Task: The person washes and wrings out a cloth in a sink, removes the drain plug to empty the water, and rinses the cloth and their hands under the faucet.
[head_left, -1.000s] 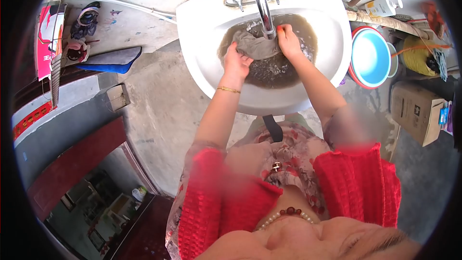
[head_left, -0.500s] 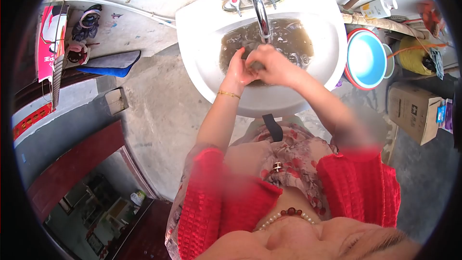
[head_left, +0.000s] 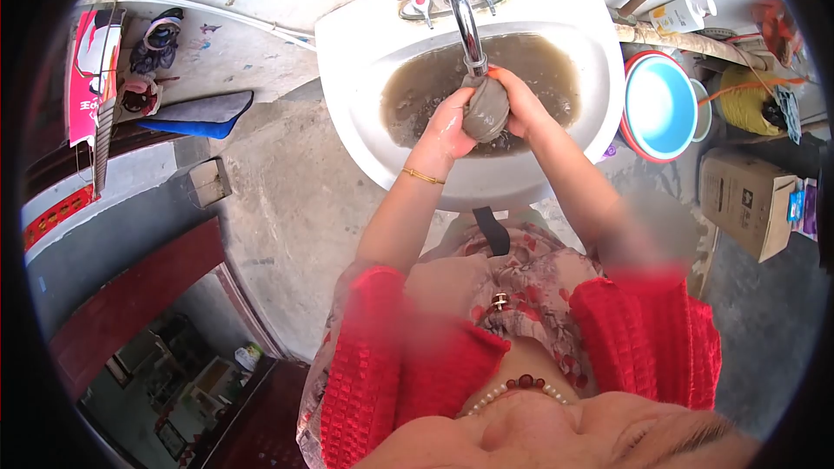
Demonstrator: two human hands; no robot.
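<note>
Before you, at the upper centre of the frame, stands a broad white sink with a smooth, rounded rim, and in its bowl lies cloudy grey-brown water. A curved, shiny chrome tap reaches down over the middle, its mouth just above your fingers. Your left hand, a thin gold-coloured bracelet at its wrist, and your right hand cup opposite sides of one bundled, grey-brown piece of wet cloth, both grasping it below the tap's mouth, over the water. Expect that cloth to be soft and limp, light in itself but weighed down by the water it likely carries, and rather slippery. It should take firm squeezing without harm. Hold it best by the thick of the bundle, palms wrapped around both sides, since a pinch at a loose fold could let the rest sag away.
</note>
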